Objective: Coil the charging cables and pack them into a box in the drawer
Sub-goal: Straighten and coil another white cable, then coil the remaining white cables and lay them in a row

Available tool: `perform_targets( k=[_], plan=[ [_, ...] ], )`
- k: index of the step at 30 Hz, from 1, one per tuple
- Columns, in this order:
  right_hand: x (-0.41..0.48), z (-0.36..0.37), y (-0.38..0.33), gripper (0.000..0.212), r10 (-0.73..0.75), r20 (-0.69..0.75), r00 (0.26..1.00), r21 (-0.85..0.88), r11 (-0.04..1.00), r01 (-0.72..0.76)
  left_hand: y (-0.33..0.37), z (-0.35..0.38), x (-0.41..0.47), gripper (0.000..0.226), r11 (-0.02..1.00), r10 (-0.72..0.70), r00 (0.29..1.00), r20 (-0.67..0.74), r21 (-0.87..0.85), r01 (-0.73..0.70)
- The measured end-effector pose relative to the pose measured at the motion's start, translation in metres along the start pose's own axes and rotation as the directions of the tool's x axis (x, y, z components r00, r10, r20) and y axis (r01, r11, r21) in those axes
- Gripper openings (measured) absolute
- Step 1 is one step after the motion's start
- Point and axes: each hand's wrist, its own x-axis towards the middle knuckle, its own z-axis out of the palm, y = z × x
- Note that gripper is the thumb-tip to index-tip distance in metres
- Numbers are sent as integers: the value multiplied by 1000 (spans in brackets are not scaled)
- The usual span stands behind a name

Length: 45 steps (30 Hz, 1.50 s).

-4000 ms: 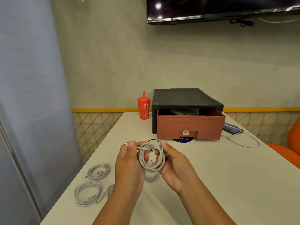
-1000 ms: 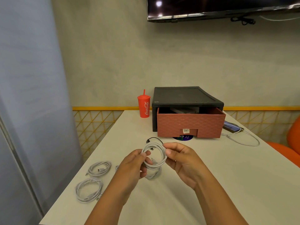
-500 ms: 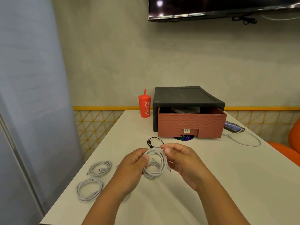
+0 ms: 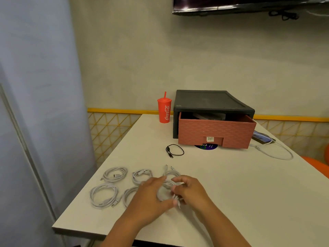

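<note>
one white coil [image 4: 162,193] was gripped low over the counter [image 4: 231,184] by the left hand [image 4: 151,193] and right hand [image 4: 188,191]. four more white coils [image 4: 115,174] lay flat at its 9 o'clock and a sixth coil [image 4: 171,173] at 12. a looped black cable [image 4: 175,150] lay beyond. the pink drawer [image 4: 216,133] stood part open at 1 o'clock, with a grey box [image 4: 210,115] inside.

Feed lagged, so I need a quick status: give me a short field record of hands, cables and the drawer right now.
hands: left hand and right hand both grip one white coil
other white coils: four on the table left of the hands, one just behind them
black cable: coiled, on the table before the drawer
drawer: partly open
</note>
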Motion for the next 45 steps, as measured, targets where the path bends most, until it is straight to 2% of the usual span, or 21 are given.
perform_targets(
  k=[2, 8, 11, 15, 18, 22, 25, 30, 35, 38, 42, 45],
  plan=[
    [5, 5, 13, 15, 18, -18, 1000, -18, 1000, -19, -10, 10, -1, 82, 998, -18, 1000, 21, 60, 17],
    [5, 6, 25, 12, -90, -39, 995, -163, 983, 82, -15, 21, -1, 74, 969, -5, 999, -41, 246, 15],
    [2, 0, 28, 18, -145, -2, 989, -223, 965, 141, -15, 19, -1, 73, 940, -36, 999, 29, 340, 24],
    [-2, -6, 38, 34, -193, 70, 979, -302, 931, 206, -19, 18, -4, 70, 947, -45, 991, 126, 320, 2],
    [-6, -7, 38, 35, -247, 110, 963, -297, 916, 269, -23, 18, -6, 59, 948, -32, 990, 140, 318, -14],
    [-7, -7, 38, 45, -306, 94, 947, -316, 893, 320, -27, 20, -6, 51, 947, -9, 990, 142, 319, -37],
    [-7, -7, 42, 36, -282, 100, 954, -304, 904, 299, -29, 19, -5, 49, 955, 3, 991, 131, 294, -42],
    [-3, -6, 46, 42, -265, 79, 961, -301, 913, 277, -26, 18, -5, 47, 963, 4, 993, 116, 267, -36],
    [-2, -13, 48, 37, -284, 38, 958, -300, 911, 282, -15, 16, -3, 51, 959, -7, 996, 89, 283, -19],
    [2, -29, 48, 35, -283, -16, 959, -341, 903, 261, -2, 17, 2, 68, 955, 35, 996, 77, 293, -56],
    [8, -57, 54, 37, -260, -93, 961, -464, 865, 189, 13, 26, 18, 47, 959, 71, 995, 74, 270, -89],
    [15, -80, 62, 42, -230, -146, 962, -616, 782, 94, 22, 40, 33, 45, 968, 122, 990, 76, 213, -136]
  ],
)
